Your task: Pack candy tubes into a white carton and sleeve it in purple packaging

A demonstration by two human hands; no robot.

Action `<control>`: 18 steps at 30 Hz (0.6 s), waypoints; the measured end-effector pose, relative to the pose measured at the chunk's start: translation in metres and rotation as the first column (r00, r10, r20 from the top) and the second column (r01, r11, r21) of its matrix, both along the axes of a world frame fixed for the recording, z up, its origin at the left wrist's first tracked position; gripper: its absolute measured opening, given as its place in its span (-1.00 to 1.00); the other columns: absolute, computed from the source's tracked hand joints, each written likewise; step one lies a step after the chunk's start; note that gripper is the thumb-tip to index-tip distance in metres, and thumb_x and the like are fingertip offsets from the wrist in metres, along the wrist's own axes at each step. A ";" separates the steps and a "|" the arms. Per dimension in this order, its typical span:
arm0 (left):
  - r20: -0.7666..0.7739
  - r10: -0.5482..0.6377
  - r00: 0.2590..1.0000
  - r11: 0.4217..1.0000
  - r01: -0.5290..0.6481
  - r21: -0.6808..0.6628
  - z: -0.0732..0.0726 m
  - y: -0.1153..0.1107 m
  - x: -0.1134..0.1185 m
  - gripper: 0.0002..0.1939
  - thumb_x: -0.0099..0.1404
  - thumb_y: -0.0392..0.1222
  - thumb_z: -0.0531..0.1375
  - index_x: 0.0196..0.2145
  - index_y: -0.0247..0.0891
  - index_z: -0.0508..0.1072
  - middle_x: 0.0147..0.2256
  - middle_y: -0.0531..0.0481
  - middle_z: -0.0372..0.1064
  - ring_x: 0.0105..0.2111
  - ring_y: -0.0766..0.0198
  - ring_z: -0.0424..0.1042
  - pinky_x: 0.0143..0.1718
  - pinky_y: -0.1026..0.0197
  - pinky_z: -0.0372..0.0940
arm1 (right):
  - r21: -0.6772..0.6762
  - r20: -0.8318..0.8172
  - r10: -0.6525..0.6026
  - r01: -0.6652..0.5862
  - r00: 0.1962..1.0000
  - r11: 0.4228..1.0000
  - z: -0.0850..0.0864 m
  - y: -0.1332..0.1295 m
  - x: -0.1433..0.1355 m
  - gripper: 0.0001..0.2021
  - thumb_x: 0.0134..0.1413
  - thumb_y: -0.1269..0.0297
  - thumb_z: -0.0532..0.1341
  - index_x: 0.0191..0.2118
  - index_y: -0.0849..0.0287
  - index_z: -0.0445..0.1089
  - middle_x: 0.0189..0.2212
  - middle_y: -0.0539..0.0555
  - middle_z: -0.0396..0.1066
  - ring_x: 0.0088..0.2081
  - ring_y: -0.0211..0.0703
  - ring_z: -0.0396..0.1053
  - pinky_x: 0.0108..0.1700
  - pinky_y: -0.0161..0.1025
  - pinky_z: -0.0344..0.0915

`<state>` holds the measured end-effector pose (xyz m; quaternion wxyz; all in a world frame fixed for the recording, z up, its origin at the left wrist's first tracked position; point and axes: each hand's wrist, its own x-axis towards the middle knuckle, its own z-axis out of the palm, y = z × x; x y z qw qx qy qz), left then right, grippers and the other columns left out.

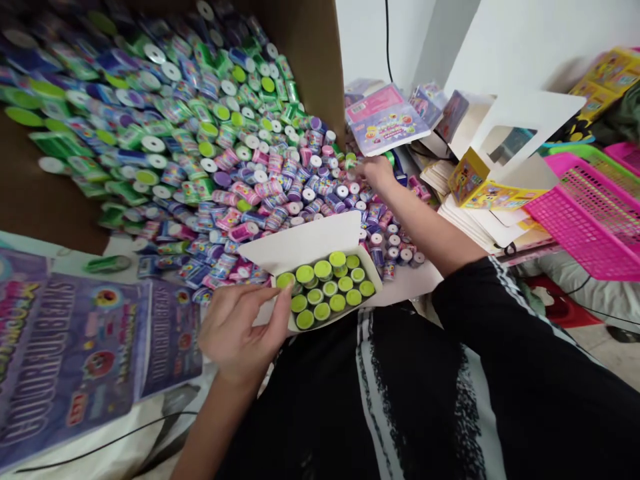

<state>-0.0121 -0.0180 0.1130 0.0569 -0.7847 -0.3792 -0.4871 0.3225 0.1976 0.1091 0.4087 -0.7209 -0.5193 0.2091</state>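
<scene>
My left hand (pixel 239 327) holds a small white cardboard box (pixel 300 245) by its near corner, its flap open. Inside stand several small canisters with green lids (pixel 326 291), packed upright. My right hand (pixel 376 171) reaches out to the far edge of a big heap of small colourful canisters (pixel 235 160), fingers closed on something in the heap; what it grips is hidden. The heap spills out of a large brown carton (pixel 307 40) lying on its side.
Purple printed sheets (pixel 75 347) lie at the left. At the right are a pink plastic basket (pixel 590 213), a yellow printed box (pixel 473 180), flat white cartons (pixel 525 117) and a purple pack (pixel 383 120). A black cable (pixel 100 443) crosses the near left.
</scene>
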 end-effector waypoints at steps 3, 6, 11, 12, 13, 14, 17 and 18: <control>0.091 -0.047 0.995 0.992 0.057 -0.109 0.010 0.001 0.007 -0.88 0.39 -0.32 0.39 -0.26 -0.14 0.54 -0.41 0.10 0.49 -0.47 0.32 0.40 -0.47 0.22 0.26 | 0.038 -0.043 0.038 -0.037 0.998 0.999 0.001 -0.048 0.007 -0.69 0.07 0.23 0.46 -0.12 0.32 0.60 -0.31 0.00 0.50 -0.20 -0.06 0.48 0.03 -0.10 0.45; 0.145 -0.148 0.978 0.964 0.176 -0.199 0.024 0.007 0.025 -0.94 0.42 -0.27 0.37 -0.21 -0.14 0.57 -0.43 0.14 0.48 -0.51 0.39 0.36 -0.51 0.28 0.23 | 0.238 -0.120 0.140 -0.108 0.983 0.965 0.012 -0.102 0.009 -0.59 0.02 0.12 0.51 -0.04 0.22 0.60 -0.17 0.05 0.53 -0.13 -0.06 0.46 0.03 -0.10 0.43; 0.343 -0.349 0.872 0.766 0.476 -0.431 0.042 0.011 0.059 -0.64 0.40 -0.06 0.41 0.10 -0.12 0.55 -0.17 0.02 0.63 -0.37 0.32 0.57 -0.47 0.30 0.40 | 0.443 -0.172 0.571 -0.454 0.803 0.773 0.036 -0.189 -0.011 -0.53 0.08 -0.08 0.55 0.00 0.09 0.62 -0.14 0.06 0.54 -0.13 -0.10 0.48 0.03 -0.08 0.42; 0.399 -0.378 0.836 0.702 0.539 -0.465 0.044 0.010 0.064 -0.61 0.38 -0.03 0.42 0.12 -0.11 0.54 -0.16 0.02 0.64 -0.36 0.29 0.59 -0.44 0.29 0.44 | 0.444 -0.170 0.617 -0.499 0.768 0.744 0.037 -0.202 -0.017 -0.53 0.09 -0.09 0.55 0.00 0.09 0.63 -0.15 0.07 0.54 -0.15 -0.10 0.48 0.03 -0.08 0.43; 0.445 -0.394 0.804 0.645 0.587 -0.490 0.045 0.008 0.069 -0.61 0.38 -0.02 0.42 0.11 -0.10 0.54 -0.18 0.03 0.64 -0.35 0.28 0.60 -0.42 0.28 0.47 | 0.451 -0.172 0.643 -0.521 0.746 0.725 0.037 -0.212 -0.022 -0.54 0.11 -0.09 0.55 0.00 0.09 0.63 -0.16 0.07 0.55 -0.15 -0.11 0.49 0.03 -0.08 0.44; 0.477 -0.401 0.782 0.600 0.618 -0.509 0.045 0.007 0.073 -0.64 0.38 -0.02 0.42 0.08 -0.09 0.54 -0.21 0.04 0.63 -0.35 0.28 0.60 -0.42 0.28 0.47 | 0.462 -0.174 0.656 -0.527 0.735 0.713 0.035 -0.219 -0.025 -0.54 0.13 -0.09 0.54 0.00 0.10 0.63 -0.17 0.08 0.55 -0.15 -0.10 0.49 0.03 -0.08 0.44; 0.527 -0.389 0.756 0.542 0.650 -0.533 0.046 0.008 0.081 -0.69 0.39 -0.07 0.42 0.04 -0.09 0.54 -0.20 0.04 0.62 -0.36 0.29 0.59 -0.45 0.29 0.45 | 0.516 -0.198 0.655 -0.490 0.729 0.703 0.028 -0.224 -0.029 -0.56 0.15 -0.08 0.54 -0.01 0.11 0.62 -0.16 0.08 0.56 -0.12 -0.10 0.51 0.04 -0.08 0.45; 0.539 -0.381 0.751 0.538 0.654 -0.532 0.046 0.009 0.082 -0.68 0.39 -0.08 0.42 0.05 -0.09 0.54 -0.15 0.01 0.62 -0.33 0.28 0.60 -0.44 0.29 0.45 | 0.543 -0.218 0.646 -0.459 0.731 0.703 0.027 -0.224 -0.028 -0.55 0.15 -0.08 0.54 0.00 0.11 0.61 -0.14 0.07 0.56 -0.12 -0.10 0.51 0.04 -0.09 0.46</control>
